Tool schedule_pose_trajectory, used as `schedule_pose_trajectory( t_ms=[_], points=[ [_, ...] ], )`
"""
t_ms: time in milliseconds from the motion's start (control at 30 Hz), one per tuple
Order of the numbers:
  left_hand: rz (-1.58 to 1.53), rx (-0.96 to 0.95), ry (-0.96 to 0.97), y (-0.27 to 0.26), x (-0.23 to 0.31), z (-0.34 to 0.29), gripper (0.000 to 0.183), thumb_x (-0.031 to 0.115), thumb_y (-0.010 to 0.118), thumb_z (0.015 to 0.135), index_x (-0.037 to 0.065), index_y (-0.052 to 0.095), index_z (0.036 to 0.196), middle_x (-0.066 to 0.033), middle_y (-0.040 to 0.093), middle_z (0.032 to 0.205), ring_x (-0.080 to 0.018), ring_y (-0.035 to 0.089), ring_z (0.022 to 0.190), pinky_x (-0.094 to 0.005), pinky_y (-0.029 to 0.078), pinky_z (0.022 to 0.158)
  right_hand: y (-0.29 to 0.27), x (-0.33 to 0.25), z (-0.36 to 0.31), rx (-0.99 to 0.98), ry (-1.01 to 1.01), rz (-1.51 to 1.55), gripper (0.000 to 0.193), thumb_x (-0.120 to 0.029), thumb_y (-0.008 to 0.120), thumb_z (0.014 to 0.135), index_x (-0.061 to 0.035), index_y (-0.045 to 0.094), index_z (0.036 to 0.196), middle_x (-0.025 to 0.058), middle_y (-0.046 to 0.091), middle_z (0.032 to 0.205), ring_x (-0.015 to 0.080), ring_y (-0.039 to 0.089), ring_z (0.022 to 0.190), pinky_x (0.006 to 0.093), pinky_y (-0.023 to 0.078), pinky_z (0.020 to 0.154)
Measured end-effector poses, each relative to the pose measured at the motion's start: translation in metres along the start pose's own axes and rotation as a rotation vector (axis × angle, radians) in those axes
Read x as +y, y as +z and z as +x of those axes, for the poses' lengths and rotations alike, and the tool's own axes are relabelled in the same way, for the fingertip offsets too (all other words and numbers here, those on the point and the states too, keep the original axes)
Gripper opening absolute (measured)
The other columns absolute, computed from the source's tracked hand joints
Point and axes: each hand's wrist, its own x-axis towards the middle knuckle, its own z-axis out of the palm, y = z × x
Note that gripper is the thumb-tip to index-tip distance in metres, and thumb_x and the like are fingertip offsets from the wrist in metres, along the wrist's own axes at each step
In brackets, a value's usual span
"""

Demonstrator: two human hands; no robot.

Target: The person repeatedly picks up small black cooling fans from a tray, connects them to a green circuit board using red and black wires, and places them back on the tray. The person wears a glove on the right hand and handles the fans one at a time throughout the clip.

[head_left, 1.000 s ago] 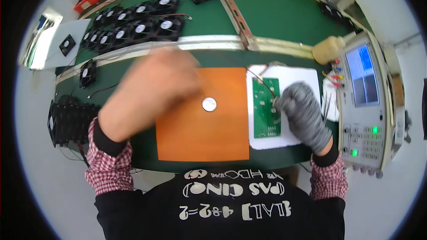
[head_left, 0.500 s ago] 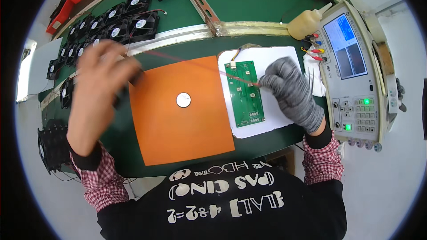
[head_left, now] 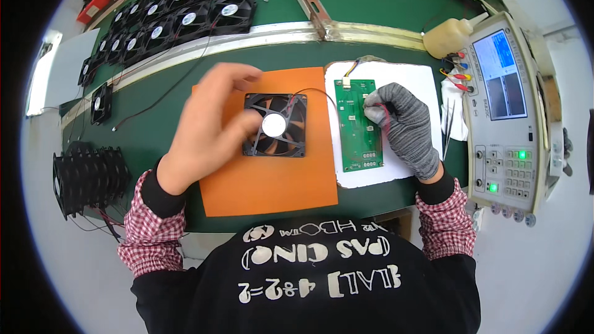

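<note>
The bare left hand [head_left: 210, 127] is holding its thumb and fingers spread, closing on nothing that I can see. The black cooling fan [head_left: 274, 125] is lying flat just to its right, and the thumb is reaching over the frame's left side, hiding a bit of it; whether skin is touching plastic, I can't tell. The gloved right hand [head_left: 405, 127] is pinching the fan lead [head_left: 318, 91], which is curving away from the fan's top right; the fingertips are concealing its end. The glove is also covering part of a green circuit board [head_left: 352, 142], which is resting on a white pad [head_left: 405, 74]. Beneath the fan, an orange mat [head_left: 272, 188] is lying on the green bench [head_left: 278, 55]. Farther out, a squeeze bottle [head_left: 448, 38] is standing beside a test instrument [head_left: 501, 133], and more fans [head_left: 190, 18] are sitting in rows, the farthest being cut off by the upper edge.
</note>
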Motion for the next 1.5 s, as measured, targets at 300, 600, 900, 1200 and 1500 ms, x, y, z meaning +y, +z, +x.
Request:
schedule_pose_trajectory(
  t_ms=[300, 600, 900, 1200, 1500],
  points=[
    [0.263, -0.117, 0.154, 0.028, 0.007, -0.008, 0.099, 0.028, 0.091, 0.052, 0.003, 0.044, 0.136, -0.0159, 0.050, 0.123, -0.0357, 0.046, 0.113, -0.0450, 0.036, 0.099, 0.001, -0.002, -0.001, -0.039, -0.324, -0.390, 0.018, 0.000, 0.068, 0.079, -0.0073, 0.066, 0.094, 0.0082, 0.065, 0.088, 0.0257, 0.065, 0.085, 0.0350, 0.053, 0.077],
    [0.727, 0.714, 0.907, 0.010, 0.056, -0.035, 0.031, 0.032, 0.062, 0.090, 0.013, 0.058, 0.115, -0.0038, 0.066, 0.104, -0.0171, 0.057, 0.088, -0.0278, 0.046, 0.071, -0.002, 0.003, 0.005, -0.049, -0.275, -0.266, 0.017, -0.003, 0.071, 0.077, -0.0078, 0.067, 0.093, 0.0080, 0.064, 0.087, 0.0264, 0.064, 0.083, 0.0366, 0.052, 0.077],
    [-1.282, -0.151, 0.027, -0.025, 0.082, -0.060, 0.047, 0.028, 0.066, 0.090, -0.008, 0.051, 0.116, -0.0257, 0.065, 0.090, -0.0336, 0.066, 0.078, -0.0389, 0.054, 0.065, -0.003, 0.007, 0.003, -0.019, -0.308, -0.206, 0.015, -0.004, 0.072, 0.076, -0.0064, 0.066, 0.089, 0.0074, 0.063, 0.086, 0.0266, 0.063, 0.083, 0.0358, 0.052, 0.075],
    [0.395, 0.553, 0.650, -0.006, 0.062, 0.074, 0.049, 0.014, 0.078, 0.073, 0.000, 0.056, 0.115, -0.0218, 0.059, 0.122, -0.0395, 0.060, 0.108, -0.0485, 0.051, 0.089, -0.005, 0.003, -0.002, 0.033, -0.254, -0.090, 0.013, -0.001, 0.069, 0.081, -0.0079, 0.065, 0.091, 0.0080, 0.065, 0.088, 0.0230, 0.064, 0.082, 0.0323, 0.052, 0.074],
    [0.654, 0.304, 0.387, 0.016, -0.032, 0.100, 0.014, 0.011, 0.072, 0.071, 0.004, 0.062, 0.067, -0.0096, 0.054, 0.074, -0.0276, 0.058, 0.072, -0.0406, 0.047, 0.063, -0.006, -0.014, -0.005, 0.224, 0.110, 0.359, 0.040, -0.008, 0.076, 0.082, 0.0007, 0.060, 0.118, 0.0002, 0.061, 0.084, 0.0085, 0.058, 0.079, 0.0232, 0.050, 0.077]
  ],
)
